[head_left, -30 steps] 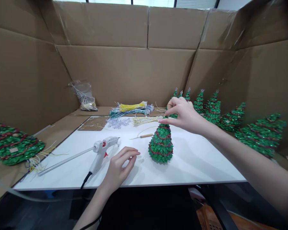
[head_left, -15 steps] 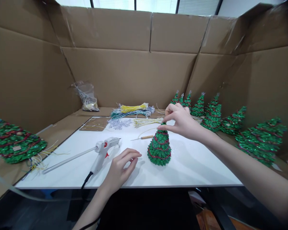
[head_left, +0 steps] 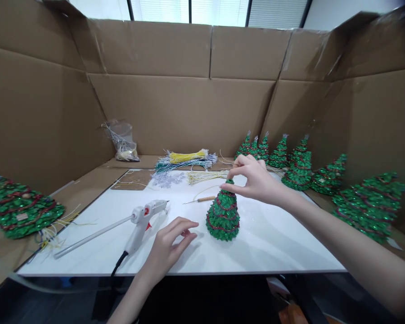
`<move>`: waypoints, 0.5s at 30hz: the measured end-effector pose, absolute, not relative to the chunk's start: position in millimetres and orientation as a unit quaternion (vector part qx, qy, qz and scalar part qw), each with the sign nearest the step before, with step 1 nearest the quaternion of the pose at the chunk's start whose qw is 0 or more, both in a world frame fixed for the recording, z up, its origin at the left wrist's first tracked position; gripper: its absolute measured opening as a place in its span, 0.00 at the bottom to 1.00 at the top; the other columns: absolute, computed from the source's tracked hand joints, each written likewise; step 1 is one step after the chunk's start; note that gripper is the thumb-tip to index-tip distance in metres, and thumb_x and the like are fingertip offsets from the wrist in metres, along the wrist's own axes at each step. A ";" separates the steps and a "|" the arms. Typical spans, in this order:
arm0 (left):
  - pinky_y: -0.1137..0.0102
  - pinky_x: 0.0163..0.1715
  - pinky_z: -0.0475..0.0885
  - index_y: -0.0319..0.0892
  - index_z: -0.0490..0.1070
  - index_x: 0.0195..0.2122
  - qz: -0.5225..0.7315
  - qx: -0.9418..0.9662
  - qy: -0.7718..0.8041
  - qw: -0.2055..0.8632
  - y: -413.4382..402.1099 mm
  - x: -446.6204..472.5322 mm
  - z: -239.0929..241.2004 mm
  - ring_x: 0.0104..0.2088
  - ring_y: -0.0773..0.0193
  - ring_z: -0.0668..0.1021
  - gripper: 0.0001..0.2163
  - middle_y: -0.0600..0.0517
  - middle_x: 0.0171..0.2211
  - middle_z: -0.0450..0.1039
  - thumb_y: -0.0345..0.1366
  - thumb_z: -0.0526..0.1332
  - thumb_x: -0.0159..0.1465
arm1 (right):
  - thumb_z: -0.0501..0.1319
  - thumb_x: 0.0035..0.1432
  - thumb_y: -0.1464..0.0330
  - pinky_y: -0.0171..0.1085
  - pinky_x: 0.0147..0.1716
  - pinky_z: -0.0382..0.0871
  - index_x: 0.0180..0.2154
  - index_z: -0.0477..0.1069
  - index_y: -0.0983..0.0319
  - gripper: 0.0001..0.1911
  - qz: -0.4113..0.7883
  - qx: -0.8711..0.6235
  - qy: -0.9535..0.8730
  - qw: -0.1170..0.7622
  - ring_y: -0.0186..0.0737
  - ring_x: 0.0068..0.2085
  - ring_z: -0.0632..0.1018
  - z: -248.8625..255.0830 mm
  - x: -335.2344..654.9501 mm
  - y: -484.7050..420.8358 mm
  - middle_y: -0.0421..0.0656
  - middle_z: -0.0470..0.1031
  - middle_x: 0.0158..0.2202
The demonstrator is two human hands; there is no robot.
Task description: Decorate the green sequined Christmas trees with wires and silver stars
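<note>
In the head view a small green Christmas tree (head_left: 222, 218), wound with red garland, stands upright on the white board (head_left: 276, 243). My right hand (head_left: 253, 180) comes in from the right, with thumb and fingers closed at the tree's top, which they partly cover. My left hand (head_left: 173, 240) hovers left of the tree with its fingers curved and apart, holding nothing. A white glue gun (head_left: 143, 222) with a long glue stick lies to the left of that hand. Behind the tree rests a thin pointed tool with a wooden handle (head_left: 205, 198).
Several finished trees (head_left: 299, 171) line the right side, and another tree (head_left: 23, 207) leans at the left. Yellow wire bundles (head_left: 188, 156) and clear small pieces (head_left: 168, 179) lie at the back, near a plastic bag (head_left: 124, 141). Cardboard walls (head_left: 162, 103) surround the board.
The whole view has shifted slightly, so the board sits lower. My right hand has come down a little, closer around the treetop. My left hand stays beside the tree, fingers slightly shifted.
</note>
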State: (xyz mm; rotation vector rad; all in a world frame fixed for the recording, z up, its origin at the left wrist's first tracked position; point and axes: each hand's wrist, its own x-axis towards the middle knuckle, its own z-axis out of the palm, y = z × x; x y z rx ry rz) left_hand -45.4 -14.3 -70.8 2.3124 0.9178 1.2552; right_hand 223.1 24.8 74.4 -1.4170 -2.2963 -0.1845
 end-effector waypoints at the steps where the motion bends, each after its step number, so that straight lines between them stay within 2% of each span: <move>1: 0.74 0.34 0.71 0.43 0.75 0.46 0.445 0.815 0.329 0.173 -14.3 -45.8 -70.9 0.32 0.68 0.76 0.07 0.51 0.36 0.74 0.32 0.60 0.69 | 0.65 0.56 0.49 0.48 0.44 0.57 0.33 0.80 0.56 0.18 -0.053 -0.509 -0.830 0.222 0.49 0.45 0.68 76.6 225.4 26.2 0.45 0.67 0.40; 4: 0.76 0.28 0.68 0.43 0.77 0.42 0.446 0.805 0.356 0.161 -14.4 -46.5 -70.1 0.27 0.68 0.74 0.06 0.53 0.29 0.74 0.34 0.60 0.69 | 0.62 0.55 0.44 0.49 0.47 0.59 0.34 0.81 0.54 0.22 0.003 -0.501 -0.829 0.251 0.50 0.46 0.69 85.9 234.3 37.7 0.45 0.68 0.39; 7: 0.76 0.24 0.65 0.41 0.77 0.35 0.439 0.787 0.398 0.172 -14.1 -44.1 -66.8 0.23 0.69 0.72 0.10 0.53 0.28 0.76 0.38 0.58 0.70 | 0.57 0.59 0.43 0.49 0.48 0.61 0.33 0.81 0.55 0.26 0.009 -0.516 -0.812 0.273 0.50 0.47 0.69 91.1 245.7 65.7 0.46 0.67 0.39; 11: 0.75 0.22 0.64 0.40 0.74 0.27 0.409 0.789 0.408 0.208 -10.7 -37.7 -63.8 0.20 0.69 0.70 0.18 0.54 0.20 0.69 0.41 0.54 0.72 | 0.58 0.61 0.49 0.52 0.50 0.61 0.37 0.82 0.55 0.20 -0.041 -0.582 -0.779 0.228 0.52 0.50 0.69 81.8 258.3 123.9 0.47 0.69 0.43; 13: 0.76 0.24 0.68 0.41 0.76 0.33 0.418 0.783 0.401 0.228 -7.5 -35.5 -64.9 0.21 0.68 0.72 0.15 0.54 0.21 0.70 0.39 0.53 0.72 | 0.57 0.63 0.52 0.51 0.49 0.63 0.38 0.82 0.57 0.20 -0.029 -0.606 -0.772 0.190 0.53 0.51 0.69 71.5 259.0 154.1 0.49 0.69 0.44; 15: 0.76 0.31 0.74 0.44 0.73 0.51 0.450 0.768 0.385 0.243 -4.4 -34.1 -67.0 0.30 0.66 0.79 0.13 0.49 0.35 0.78 0.35 0.51 0.72 | 0.56 0.64 0.54 0.52 0.48 0.65 0.39 0.81 0.59 0.20 -0.026 -0.613 -0.771 0.172 0.55 0.52 0.70 59.5 253.3 180.4 0.51 0.70 0.45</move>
